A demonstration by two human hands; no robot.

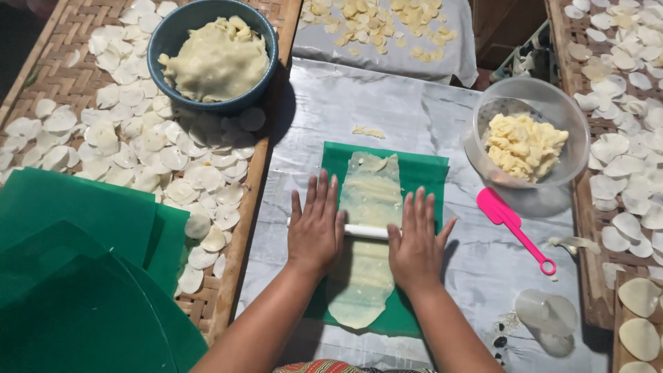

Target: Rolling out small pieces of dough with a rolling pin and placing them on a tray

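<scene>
With both palms flat, fingers spread, on the roller [366, 231], uneven pressure from left hand [316, 228] or right hand [416, 242] could probably tear the thin dough [369, 200].

smooth white plastic roller [366, 231], soft matt dough strip [369, 235], glossy green plastic sheet [421, 176], rough woven bamboo tray [62, 48].
</scene>
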